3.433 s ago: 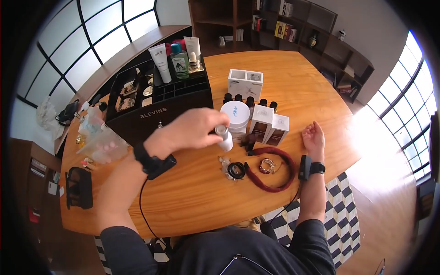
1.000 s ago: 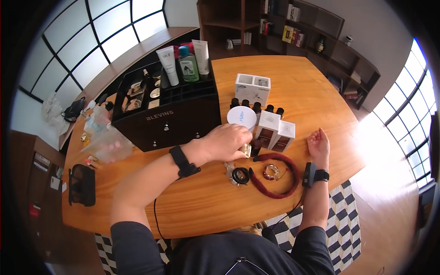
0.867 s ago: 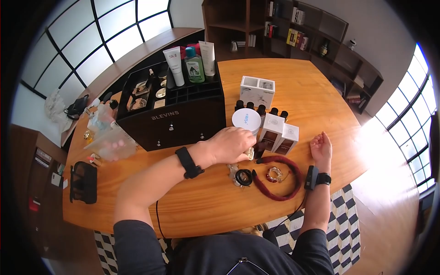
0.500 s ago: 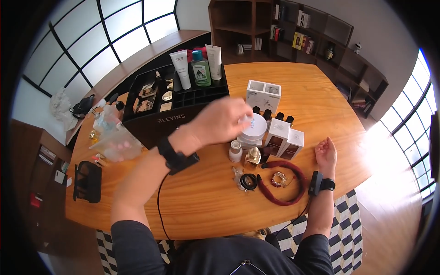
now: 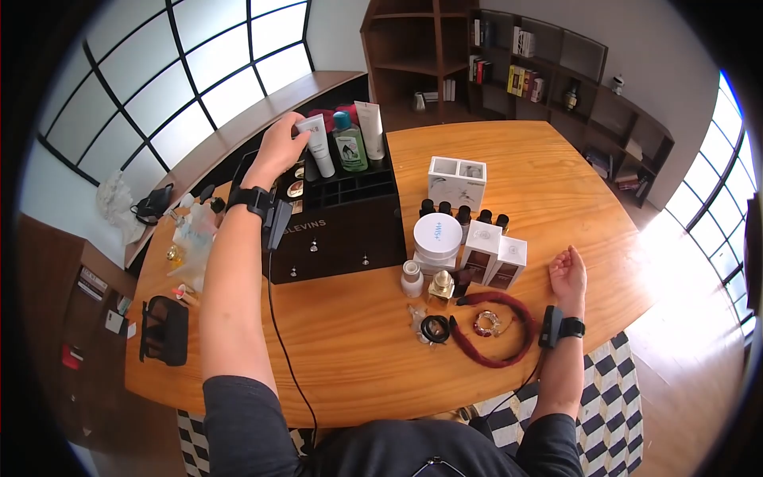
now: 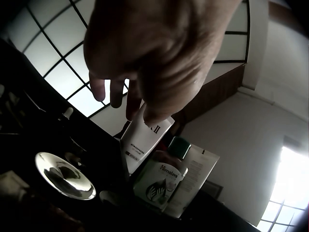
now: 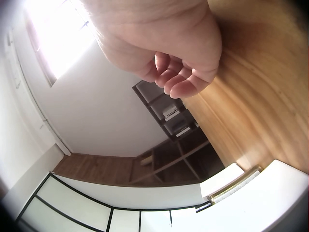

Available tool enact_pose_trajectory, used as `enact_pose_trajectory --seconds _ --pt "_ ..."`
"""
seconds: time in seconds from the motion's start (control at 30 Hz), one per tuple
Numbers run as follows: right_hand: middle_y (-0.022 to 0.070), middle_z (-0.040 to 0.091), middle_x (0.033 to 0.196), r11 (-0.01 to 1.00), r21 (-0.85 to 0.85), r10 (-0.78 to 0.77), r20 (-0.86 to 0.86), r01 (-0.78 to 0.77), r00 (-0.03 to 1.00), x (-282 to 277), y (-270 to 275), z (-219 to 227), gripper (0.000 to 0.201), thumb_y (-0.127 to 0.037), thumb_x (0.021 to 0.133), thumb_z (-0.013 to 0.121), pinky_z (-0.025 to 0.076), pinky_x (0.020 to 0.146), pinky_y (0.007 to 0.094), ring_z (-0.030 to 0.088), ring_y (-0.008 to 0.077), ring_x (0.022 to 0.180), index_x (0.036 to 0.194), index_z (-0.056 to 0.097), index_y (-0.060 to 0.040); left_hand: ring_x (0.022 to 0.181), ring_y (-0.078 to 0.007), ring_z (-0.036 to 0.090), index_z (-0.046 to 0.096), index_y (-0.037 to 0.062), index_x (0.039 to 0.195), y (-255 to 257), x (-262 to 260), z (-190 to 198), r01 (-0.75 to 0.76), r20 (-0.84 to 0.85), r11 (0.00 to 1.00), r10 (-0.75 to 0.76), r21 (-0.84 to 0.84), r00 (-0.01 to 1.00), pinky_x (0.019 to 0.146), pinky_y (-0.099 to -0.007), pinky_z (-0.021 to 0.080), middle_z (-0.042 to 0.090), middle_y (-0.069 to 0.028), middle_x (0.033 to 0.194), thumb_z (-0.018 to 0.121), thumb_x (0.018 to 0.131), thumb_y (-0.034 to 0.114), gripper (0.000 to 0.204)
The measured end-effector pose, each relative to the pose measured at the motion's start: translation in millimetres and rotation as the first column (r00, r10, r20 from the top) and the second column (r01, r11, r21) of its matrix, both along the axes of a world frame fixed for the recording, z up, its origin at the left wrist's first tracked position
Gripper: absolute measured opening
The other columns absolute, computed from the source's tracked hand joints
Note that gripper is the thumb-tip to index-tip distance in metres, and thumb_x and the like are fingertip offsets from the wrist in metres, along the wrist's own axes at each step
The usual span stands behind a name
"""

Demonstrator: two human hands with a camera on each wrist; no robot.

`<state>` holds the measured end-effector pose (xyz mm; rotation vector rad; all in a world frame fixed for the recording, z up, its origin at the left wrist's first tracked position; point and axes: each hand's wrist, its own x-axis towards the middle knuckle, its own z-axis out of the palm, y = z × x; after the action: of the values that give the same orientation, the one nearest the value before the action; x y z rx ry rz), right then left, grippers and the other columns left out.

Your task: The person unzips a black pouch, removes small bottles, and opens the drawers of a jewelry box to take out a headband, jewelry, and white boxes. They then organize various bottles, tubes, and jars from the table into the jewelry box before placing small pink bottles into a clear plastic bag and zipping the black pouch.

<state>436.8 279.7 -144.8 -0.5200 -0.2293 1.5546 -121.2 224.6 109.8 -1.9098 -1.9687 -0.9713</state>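
At the organiser's top left, the left hand (image 5: 280, 149) reaches the upper end of a white SK-II tube (image 5: 321, 151). In the left wrist view this hand (image 6: 154, 58) has its fingers extended and apart; the thumb overlaps the front of the tube (image 6: 140, 142), and firm contact cannot be told. A green bottle with a teal cap (image 5: 350, 153) and another pale tube (image 5: 372, 131) stand beside it in the black organiser (image 5: 338, 238). The right hand (image 5: 568, 277) rests palm up at the table's right, holding nothing; its fingers (image 7: 181, 87) curl loosely in the right wrist view.
Mid-table stand a white jar (image 5: 437, 232), white boxes (image 5: 482, 245), small black-capped bottles, a white bottle (image 5: 412, 280) and a gold-capped bottle (image 5: 441, 288). Nearer lie a red headband (image 5: 526, 334) and black hair ties (image 5: 435, 328). A black case (image 5: 165, 330) lies left.
The left hand released the white bottle, moved the gold-capped bottle from the organiser onto the table beside it, let go, then went up-left to the SK-II tube. The right hand stayed resting.
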Motion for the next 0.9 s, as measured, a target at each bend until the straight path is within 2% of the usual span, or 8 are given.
enact_pose_trajectory --seconds 0.17,0.27,0.4,0.47,0.6,0.73,0.8,0.9 --pt "0.0028 0.056 0.075 1.0 0.018 0.015 -0.008 -0.015 1.0 -1.7 -2.7 4.2 0.008 -0.013 0.093 0.055 0.048 0.061 0.0257 0.054 0.0135 0.068 0.094 0.058 -0.005 0.072 -0.0297 0.06 0.061 0.0018 0.096 -19.0 12.6 14.9 0.085 -0.063 0.996 -0.083 0.02 0.994 0.069 -0.0358 0.047 0.063 -0.0143 0.076 0.062 0.082 0.019 0.022" --pt "0.0026 0.056 0.074 1.0 0.006 0.009 -0.011 -0.009 1.0 -0.5 -2.3 3.4 0.009 -0.013 0.092 0.055 0.048 0.06 0.0265 0.054 0.0142 0.067 0.095 0.059 -0.006 0.063 -0.0206 0.058 0.062 0.002 0.095 -25.0 18.3 29.1 0.095 0.016 0.982 -0.099 0.164 0.995 0.062 -0.0319 0.046 0.061 -0.0105 0.069 0.063 0.083 0.022 0.024" --pt "0.0028 0.056 0.075 1.0 0.019 0.018 0.002 -0.019 1.0 1.5 -0.3 0.9 0.009 -0.013 0.093 0.055 0.048 0.061 0.0268 0.054 0.0141 0.068 0.096 0.058 -0.0058 0.065 -0.0077 0.054 0.063 0.0022 0.095 -41.1 41.4 55.3 0.307 0.207 0.931 -0.346 0.198 0.915 0.063 -0.0226 0.044 0.06 -0.0001 0.071 0.063 0.086 0.02 0.02" --pt "0.0029 0.056 0.075 1.0 0.015 0.013 0.003 -0.014 1.0 0.7 -1.3 3.1 0.009 -0.013 0.093 0.055 0.048 0.061 0.0268 0.054 0.0141 0.069 0.096 0.058 -0.0058 0.078 -0.0037 0.054 0.06 0.0018 0.098 -66.7 72.0 66.8 0.436 0.302 0.898 -0.434 0.063 0.849 0.071 -0.0204 0.045 0.059 0.0021 0.082 0.061 0.089 0.014 0.016" --pt "0.0029 0.056 0.075 1.0 0.014 0.013 -0.008 -0.013 1.0 0.0 -2.3 4.6 0.008 -0.013 0.092 0.055 0.048 0.061 0.0268 0.053 0.0145 0.069 0.096 0.058 -0.0059 0.072 -0.0053 0.052 0.061 0.0038 0.089 -98.3 107.1 53.1 0.555 0.18 0.805 -0.526 -0.209 0.831 0.063 -0.0223 0.044 0.058 0.0032 0.077 0.064 0.082 0.01 0.01" --pt "0.0033 0.056 0.076 0.999 0.031 0.039 0.003 -0.039 0.999 2.5 -0.3 1.8 0.009 -0.013 0.092 0.055 0.048 0.062 0.0273 0.053 0.0153 0.069 0.095 0.057 -0.0056 0.06 -0.0198 0.054 0.059 -0.0005 0.074 -106.3 127.3 17.5 0.625 0.025 0.626 -0.697 -0.466 0.717 0.055 -0.0303 0.042 0.054 -0.0087 0.066 0.064 0.074 0.007 0.009" --pt "0.0034 0.056 0.076 0.999 0.033 0.04 -0.01 -0.04 0.999 3.5 1.6 -0.6 0.009 -0.013 0.092 0.055 0.048 0.061 0.0276 0.053 0.0154 0.069 0.096 0.057 -0.0054 0.064 -0.0286 0.056 0.058 0.0006 0.072 -106.8 131.8 -4.7 0.605 -0.002 0.583 -0.721 -0.542 0.693 0.057 -0.0357 0.044 0.056 -0.0111 0.069 0.063 0.072 0.009 0.01" --pt "0.0035 0.056 0.076 0.999 0.033 0.038 -0.014 -0.037 0.999 3.0 2.3 -0.7 0.009 -0.013 0.092 0.055 0.048 0.061 0.0279 0.053 0.0155 0.068 0.096 0.057 -0.0051 0.07 -0.029 0.058 0.059 0.0027 0.07 -103.5 133.8 -32.5 0.576 -0.086 0.573 -0.749 -0.584 0.657 0.061 -0.0377 0.047 0.057 -0.01 0.071 0.061 0.073 0.011 0.009"
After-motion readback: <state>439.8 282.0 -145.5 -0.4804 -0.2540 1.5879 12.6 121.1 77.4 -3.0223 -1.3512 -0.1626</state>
